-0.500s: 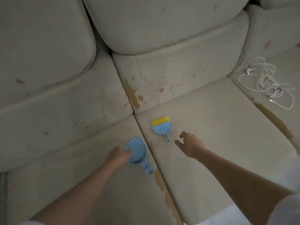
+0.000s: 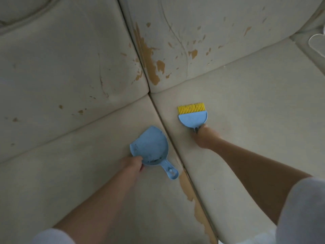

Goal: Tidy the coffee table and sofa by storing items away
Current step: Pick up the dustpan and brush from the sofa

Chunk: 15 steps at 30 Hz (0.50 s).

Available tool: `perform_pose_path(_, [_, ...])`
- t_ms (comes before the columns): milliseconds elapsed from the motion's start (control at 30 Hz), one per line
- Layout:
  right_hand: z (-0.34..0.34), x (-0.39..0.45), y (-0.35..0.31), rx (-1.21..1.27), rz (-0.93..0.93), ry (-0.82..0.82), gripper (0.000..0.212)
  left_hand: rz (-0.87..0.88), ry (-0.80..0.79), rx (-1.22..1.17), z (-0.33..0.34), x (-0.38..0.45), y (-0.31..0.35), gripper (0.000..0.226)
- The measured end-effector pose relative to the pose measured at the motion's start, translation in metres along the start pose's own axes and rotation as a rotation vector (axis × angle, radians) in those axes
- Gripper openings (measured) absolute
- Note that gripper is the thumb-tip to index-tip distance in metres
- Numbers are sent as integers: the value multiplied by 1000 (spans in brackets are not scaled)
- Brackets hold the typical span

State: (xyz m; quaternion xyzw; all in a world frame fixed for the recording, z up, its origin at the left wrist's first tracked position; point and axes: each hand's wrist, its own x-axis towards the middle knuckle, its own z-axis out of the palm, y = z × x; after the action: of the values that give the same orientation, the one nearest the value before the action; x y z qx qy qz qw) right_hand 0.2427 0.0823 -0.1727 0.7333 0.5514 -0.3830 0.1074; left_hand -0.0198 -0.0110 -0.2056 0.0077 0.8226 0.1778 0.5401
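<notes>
A small blue dustpan (image 2: 151, 147) lies on the left seat cushion of the worn cream sofa (image 2: 246, 106), its handle pointing toward me. My left hand (image 2: 132, 163) grips the pan's near left rim. On the right cushion lies a small blue brush with yellow bristles (image 2: 192, 116), bristles facing the backrest. My right hand (image 2: 202, 136) is closed around the brush's short handle, which it hides.
A seam (image 2: 168, 136) between the two seat cushions runs diagonally between dustpan and brush. The upholstery is peeling in tan patches along the seam and backrest. Part of a white cable (image 2: 318, 43) shows at the far right edge.
My right hand has reached forward and closed on the brush's handle. My left hand stays on the dustpan. The camera has moved closer to the sofa.
</notes>
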Motion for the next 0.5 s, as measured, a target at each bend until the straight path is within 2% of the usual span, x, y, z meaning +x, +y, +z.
perform_pose_path(67, [-1, -20, 8, -27, -72, -49, 32, 25, 4, 36, -4, 1, -2, 23])
perform_pose_path(133, [-5, -51, 21, 55, -73, -66, 24, 84, -13, 86, -6, -23, 6, 24])
perform_pose_path(200, [-3, -84, 31, 189, -42, -32, 26, 175, -42, 120, -3, -55, 13, 21])
perform_pose_path(367, [-25, -184, 34, 468, -9, -18, 23, 249, -300, 298, 2, -158, 21, 20])
perform_pose_path(500, [-48, -254, 33, 453, -63, 21, 29, 323, -503, 349, 10, -244, 25, 13])
